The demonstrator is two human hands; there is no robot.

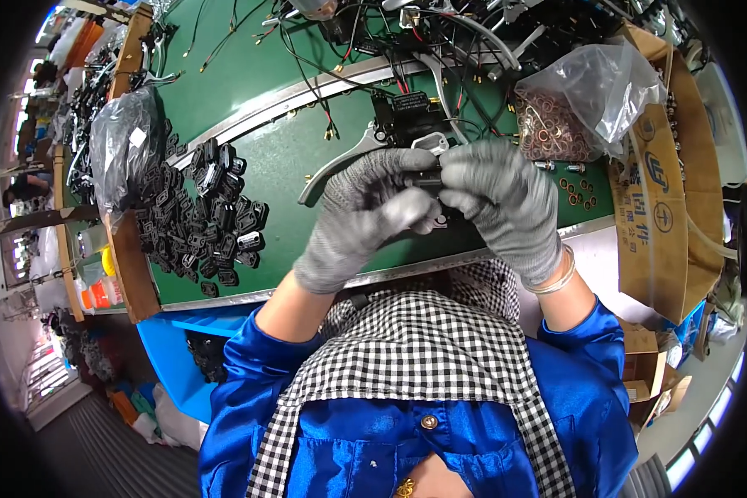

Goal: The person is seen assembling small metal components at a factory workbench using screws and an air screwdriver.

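Observation:
Both my hands wear grey knit gloves and meet at the front of the green table. My left hand [373, 199] is closed, its fingers curled round the near side of a brake lever assembly. The assembly's silver lever [353, 158] slants out past the left fingers, and its pale open housing [430, 144] shows above the fingertips. My right hand [506, 203] is closed too and slightly blurred by motion. Its fingertips press together beside a dark part [424, 178] between the hands; what exactly they pinch is hidden. Black cables and a black labelled block [411, 104] lie just behind.
Small black plastic parts [207, 220] are heaped on the left, near a grey plastic bag [124, 137]. At right are a clear bag of copper washers [552, 124], loose washers [578, 192] and a cardboard box [660, 216]. A metal rail [266, 129] crosses the table; wired levers lie beyond.

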